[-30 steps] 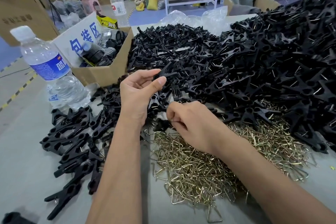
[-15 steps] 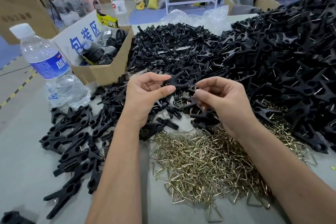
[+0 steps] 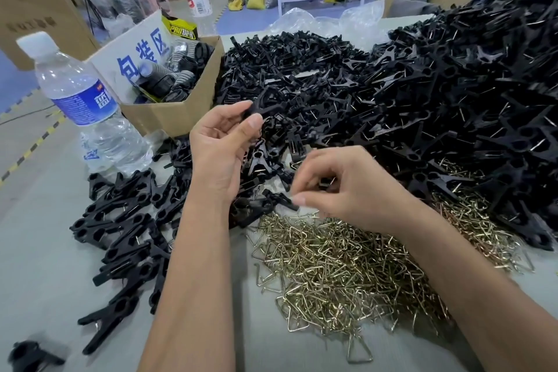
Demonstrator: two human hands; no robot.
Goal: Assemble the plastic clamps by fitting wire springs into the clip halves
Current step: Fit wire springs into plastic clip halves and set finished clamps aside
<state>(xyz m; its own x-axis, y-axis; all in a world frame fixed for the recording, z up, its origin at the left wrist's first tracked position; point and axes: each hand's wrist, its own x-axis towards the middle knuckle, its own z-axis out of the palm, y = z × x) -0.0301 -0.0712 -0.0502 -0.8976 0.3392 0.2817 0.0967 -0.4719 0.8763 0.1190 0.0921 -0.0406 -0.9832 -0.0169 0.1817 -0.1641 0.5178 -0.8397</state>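
My left hand [image 3: 223,151] pinches a black plastic clip half [image 3: 267,107] between thumb and fingers, held above the table. My right hand [image 3: 347,187] hovers lower, over the near edge of the wire spring pile [image 3: 341,269], fingers curled; a small black piece shows between them, and whether a spring is held is unclear. A big heap of loose black clip halves [image 3: 422,93] fills the far and right table. Finished black clamps [image 3: 126,226] lie in a pile at the left.
A water bottle [image 3: 81,106] stands at the left beside an open cardboard box [image 3: 181,112] of black parts. A second bottle [image 3: 197,0] stands behind it. Crumpled clear plastic [image 3: 326,24] lies at the back. A lone black clamp [image 3: 30,356] sits at the near left corner.
My right hand rose to meet the left hand at the clip half, then dropped back down toward the springs. My left hand kept its clip half raised and shifted slightly.
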